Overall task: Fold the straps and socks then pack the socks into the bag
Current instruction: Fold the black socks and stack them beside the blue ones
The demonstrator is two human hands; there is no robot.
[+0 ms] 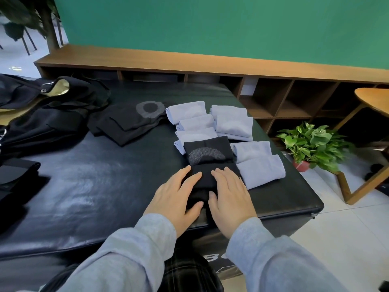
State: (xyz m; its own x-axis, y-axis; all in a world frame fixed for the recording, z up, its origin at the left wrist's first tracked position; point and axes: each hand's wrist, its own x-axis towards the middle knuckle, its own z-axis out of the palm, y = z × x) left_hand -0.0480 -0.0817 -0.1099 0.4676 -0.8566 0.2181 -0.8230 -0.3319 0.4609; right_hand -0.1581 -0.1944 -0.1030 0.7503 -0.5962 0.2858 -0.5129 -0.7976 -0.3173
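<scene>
A: What is seen at the far left?

B: A black bag (42, 106), with a metal ring and a pale lining showing, is slumped at the far-left corner of the black padded table (94, 186). Whether its mouth is open cannot be told. Dark folded pieces (14, 175), possibly straps, are lying at the left edge.

A: And toward the middle?

B: A loose pile of black socks (130, 121) with a grey ring pattern is left unfolded, far of centre. To its right, folded pale blue socks (229, 123) are laid out in rows.

A: Where is the work being done?

B: At the near right. A black sock (207, 163) is pressed flat against the table by both hands. The left hand (174, 197) is laid on its left side, fingers straight and slightly spread; the right hand (229, 194) is laid on its right side, fingers straight and close together. Nothing is gripped.

A: Which step is judged to be in hand?

B: Sock folding, well along; packing is not yet begun.

A: What is called for next?

B: Probably the fold is to be smoothed, then the black pile at the left is to be reached.
</scene>
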